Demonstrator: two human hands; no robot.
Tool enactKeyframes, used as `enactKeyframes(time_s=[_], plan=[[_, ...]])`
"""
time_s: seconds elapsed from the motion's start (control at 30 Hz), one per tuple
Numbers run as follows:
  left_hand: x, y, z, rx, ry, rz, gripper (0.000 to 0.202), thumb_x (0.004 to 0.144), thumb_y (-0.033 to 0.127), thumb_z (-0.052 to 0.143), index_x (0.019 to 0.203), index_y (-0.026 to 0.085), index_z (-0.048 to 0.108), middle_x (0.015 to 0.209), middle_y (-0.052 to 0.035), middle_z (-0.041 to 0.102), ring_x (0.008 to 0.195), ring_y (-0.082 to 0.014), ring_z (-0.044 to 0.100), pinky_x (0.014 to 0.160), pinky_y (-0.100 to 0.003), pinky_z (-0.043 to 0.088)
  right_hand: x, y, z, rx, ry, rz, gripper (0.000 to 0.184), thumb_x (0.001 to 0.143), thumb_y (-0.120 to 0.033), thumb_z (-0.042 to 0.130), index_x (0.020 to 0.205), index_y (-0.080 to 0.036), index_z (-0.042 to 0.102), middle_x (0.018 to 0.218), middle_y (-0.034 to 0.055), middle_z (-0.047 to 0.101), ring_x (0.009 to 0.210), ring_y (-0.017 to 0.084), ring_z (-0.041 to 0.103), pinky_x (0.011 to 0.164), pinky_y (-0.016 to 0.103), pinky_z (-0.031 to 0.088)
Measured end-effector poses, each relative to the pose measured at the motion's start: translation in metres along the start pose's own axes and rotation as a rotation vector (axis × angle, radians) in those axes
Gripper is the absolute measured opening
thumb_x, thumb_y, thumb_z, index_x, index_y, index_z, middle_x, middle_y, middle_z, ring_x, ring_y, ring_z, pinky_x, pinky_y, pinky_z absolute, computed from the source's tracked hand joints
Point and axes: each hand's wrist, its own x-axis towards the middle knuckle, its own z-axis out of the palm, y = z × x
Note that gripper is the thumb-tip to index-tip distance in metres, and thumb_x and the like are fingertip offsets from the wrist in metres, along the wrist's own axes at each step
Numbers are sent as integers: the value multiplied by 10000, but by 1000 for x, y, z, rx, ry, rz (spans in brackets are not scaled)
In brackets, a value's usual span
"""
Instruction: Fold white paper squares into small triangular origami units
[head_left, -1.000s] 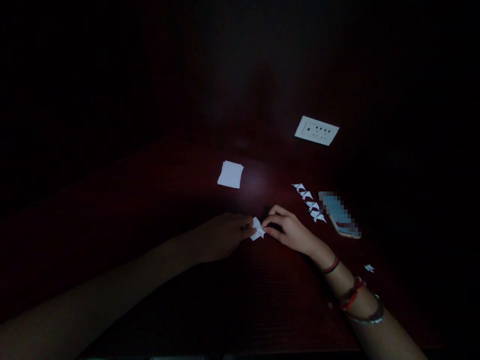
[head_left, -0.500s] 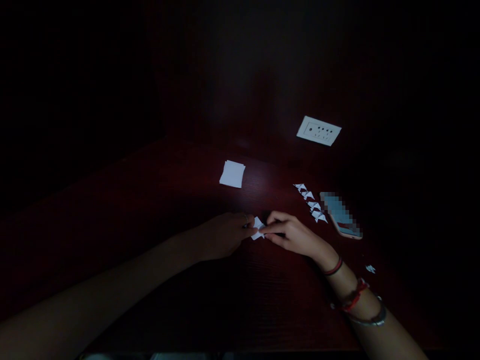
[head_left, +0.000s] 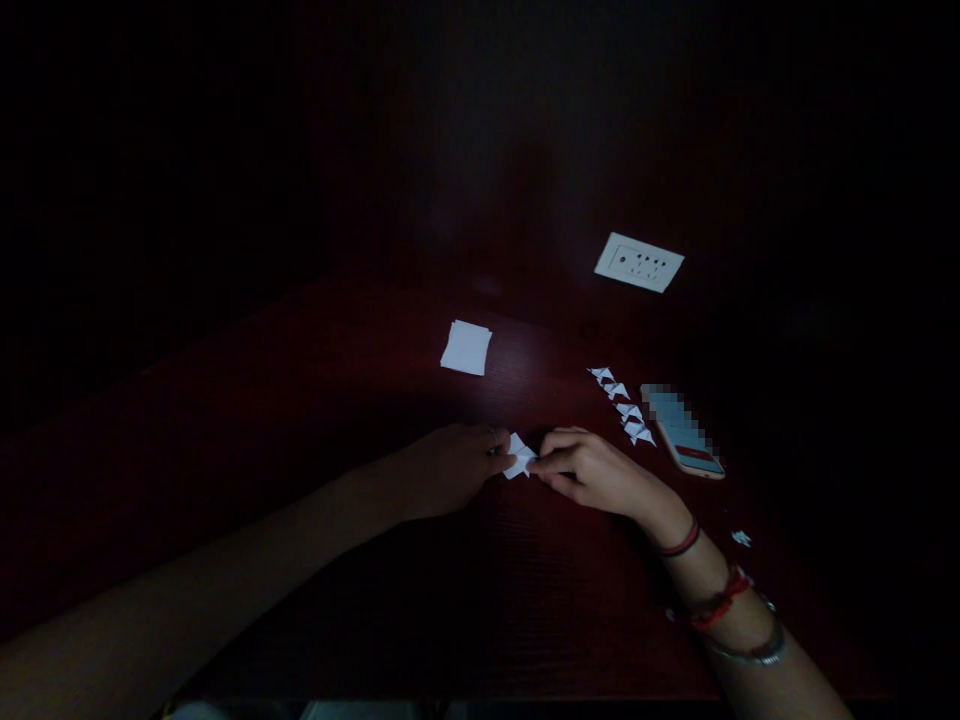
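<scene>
A small piece of folded white paper (head_left: 519, 455) lies on the dark red table between my two hands. My left hand (head_left: 457, 465), with a ring on one finger, grips the paper's left side between thumb and fingers. At its right corner, my right hand (head_left: 589, 468) pinches the paper with the fingertips. Creases and pointed corners show on the paper. Beyond my right hand, several folded white paper pieces (head_left: 628, 411) stand in a slanting row.
A stack of square white paper (head_left: 466, 348) lies farther back on the table (head_left: 360, 380). A phone (head_left: 686, 435) rests right of the folded row, and small white scraps (head_left: 741, 538) lie nearer me. A wall socket (head_left: 640, 262) is behind. The surroundings are very dark.
My right hand has slid slightly to the right, from the middle of the paper out to its right corner. My left hand has stayed in place on the paper.
</scene>
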Motion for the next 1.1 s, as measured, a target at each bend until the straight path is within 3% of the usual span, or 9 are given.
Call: enactKeyframes(time_s=[0.2,0.4,0.67,1.1], plan=[[-1,-2,4,-8,17,-4,341,814,103,399,1133,198,470,1130,-64,473,948,-176,475,784,-284,358,-1,-2,-4,23,-7,-7,215,778,-124,474,894,-194,641,763,20,551,719,120,501,707,264,401],[-1,2,3,-21,4,-9,345,816,113,397,1147,190,456,1118,-71,482,950,-179,474,784,-281,371,-3,5,4,-50,144,90,239,806,-181,456,1005,-182,588,846,46,541,791,149,490,752,302,386],[3,9,-1,-69,16,-4,371,793,68,390,1142,181,445,1171,-37,478,1036,-182,436,854,-305,341,1,9,11,-123,105,84,198,836,-221,423,904,-198,607,811,38,524,788,142,483,742,294,367],[5,7,2,-94,50,-5,304,796,74,404,1069,176,491,1125,-41,480,968,-166,470,827,-284,371,7,11,22,179,218,252,120,803,-159,446,752,-150,554,752,23,495,686,108,476,642,227,384]])
